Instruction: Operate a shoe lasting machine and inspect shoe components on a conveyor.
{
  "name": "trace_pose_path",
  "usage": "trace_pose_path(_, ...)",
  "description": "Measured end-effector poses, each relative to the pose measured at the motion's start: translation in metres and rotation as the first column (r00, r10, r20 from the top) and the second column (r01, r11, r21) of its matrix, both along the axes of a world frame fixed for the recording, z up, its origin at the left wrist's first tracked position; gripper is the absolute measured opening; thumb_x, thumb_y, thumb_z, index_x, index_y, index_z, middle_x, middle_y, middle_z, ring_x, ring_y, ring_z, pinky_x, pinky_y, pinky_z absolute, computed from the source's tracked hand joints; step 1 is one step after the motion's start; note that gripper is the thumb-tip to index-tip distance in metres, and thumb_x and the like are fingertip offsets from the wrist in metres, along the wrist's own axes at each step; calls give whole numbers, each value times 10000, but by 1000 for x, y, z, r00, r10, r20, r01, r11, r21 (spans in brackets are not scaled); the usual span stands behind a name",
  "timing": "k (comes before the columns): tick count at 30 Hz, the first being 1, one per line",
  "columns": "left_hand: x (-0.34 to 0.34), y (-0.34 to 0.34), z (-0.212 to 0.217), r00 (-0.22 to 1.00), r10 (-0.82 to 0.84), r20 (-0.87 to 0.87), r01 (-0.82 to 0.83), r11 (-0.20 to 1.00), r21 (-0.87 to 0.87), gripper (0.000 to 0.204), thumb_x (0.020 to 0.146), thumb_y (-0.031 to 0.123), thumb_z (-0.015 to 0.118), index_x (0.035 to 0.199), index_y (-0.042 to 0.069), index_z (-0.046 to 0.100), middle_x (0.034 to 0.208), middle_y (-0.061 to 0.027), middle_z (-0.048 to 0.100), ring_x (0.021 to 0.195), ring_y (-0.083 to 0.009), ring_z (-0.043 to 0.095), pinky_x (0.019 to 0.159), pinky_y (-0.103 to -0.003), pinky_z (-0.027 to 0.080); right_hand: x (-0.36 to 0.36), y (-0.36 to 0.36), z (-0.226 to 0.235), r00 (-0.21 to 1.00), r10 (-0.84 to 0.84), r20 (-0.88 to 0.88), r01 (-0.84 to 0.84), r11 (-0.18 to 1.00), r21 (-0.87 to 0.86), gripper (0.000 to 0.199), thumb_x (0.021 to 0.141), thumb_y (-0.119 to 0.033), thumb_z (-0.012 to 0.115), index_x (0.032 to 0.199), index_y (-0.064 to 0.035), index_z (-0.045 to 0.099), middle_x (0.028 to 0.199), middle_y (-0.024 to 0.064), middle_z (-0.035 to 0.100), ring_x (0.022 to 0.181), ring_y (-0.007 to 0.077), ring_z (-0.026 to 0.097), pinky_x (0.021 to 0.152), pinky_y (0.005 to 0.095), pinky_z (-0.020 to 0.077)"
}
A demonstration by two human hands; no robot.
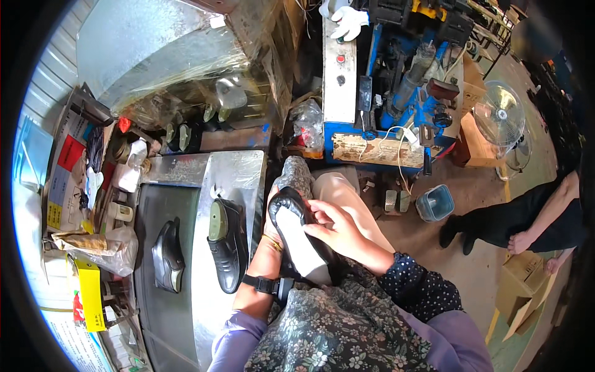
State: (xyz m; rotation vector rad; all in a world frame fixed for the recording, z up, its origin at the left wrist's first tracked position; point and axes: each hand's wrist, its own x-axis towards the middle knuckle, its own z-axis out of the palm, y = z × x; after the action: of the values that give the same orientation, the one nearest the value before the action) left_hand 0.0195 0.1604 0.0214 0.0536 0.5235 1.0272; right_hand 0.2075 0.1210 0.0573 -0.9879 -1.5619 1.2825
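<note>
A black leather shoe upper point(299, 239) with a pale, unsoled underside faces up over my lap. Its toe points away from me. Closed around its left side is my left hand point(269, 217), with most of its fingers hidden beneath the shoe. My right hand point(338, 226) has its thumb and fingers bent at the right edge, near the toe, touching the leather there. To the left, a black loafer point(229, 251) with a green last in it stands on the metal bench top point(204, 297). Another black shoe point(168, 255) lies on its side on the dark panel beyond it.
A blue machine point(396, 99) with a control panel point(340, 77) stands ahead. A blue bin point(435, 203), a fan point(499, 116) and a cardboard box point(524, 279) are on the right, near another person's arm point(548, 211). A cluttered shelf point(93, 186) borders the left.
</note>
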Motion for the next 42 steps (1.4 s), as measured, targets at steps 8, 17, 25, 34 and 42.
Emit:
trace_pose_path(8, -2, 7, -28, 962, 142, -232, -157, 986, -46, 467, 945, 511, 494, 962, 82, 679, 876, -86, 710, 795, -251, 683, 784, -370, 572, -14, 11, 4, 967, -126, 223, 84, 978, 191, 477, 790, -112, 770, 1204, -30, 547, 1056, 128, 551, 941, 238, 605, 807, 336, 511)
trace_pose_path(17, -9, -2, -16, 982, 75, -171, -48, 986, 157, 647, 923, 592, 418, 1113, 15, 641, 1075, -146, 680, 964, -308, 655, 916, -410, 516, -11, 39, -10, 984, 126, 124, -104, 979, -173, 435, 921, -230, 665, 1278, -14, 541, 1232, 141, 594, 1121, 237, 582, 958, 339, 465)
trace_pose_path(25, 17, -20, 58, 240, 321, -916, 279, 881, 382, 499, 1010, 387, 364, 1174, -12, 616, 1102, -146, 678, 982, -295, 660, 872, -367, 528, 18, 52, 64, 846, 234, -479, -481, 722, -497, 361, 985, -271, 561, 1194, 24, 581, 1162, 79, 621, 1090, 129, 537, 937, 319, 441)
trace_pose_path(34, -9, -76, 114, 191, 628, -754, 801, 345, 490, 345, 868, 175, 651, 1160, -1, 596, 1278, -223, 556, 1210, -360, 526, 1008, -423, 439, 164, -21, 46, 893, 417, -168, -390, 535, -749, 705, 814, -211, 724, 1410, 29, 434, 1393, 143, 498, 1244, 215, 498, 1086, 339, 349)
trace_pose_path(42, -133, -149, 43, -580, 309, -754, 48, 937, 347, 611, 779, 126, 723, 1308, -32, 461, 1336, -270, 472, 1244, -429, 459, 1061, -477, 367, 30, 40, 35, 775, -149, -615, -409, 623, -667, 632, 917, -210, 501, 1461, 48, 309, 1401, 155, 479, 1225, 204, 525, 1041, 350, 409)
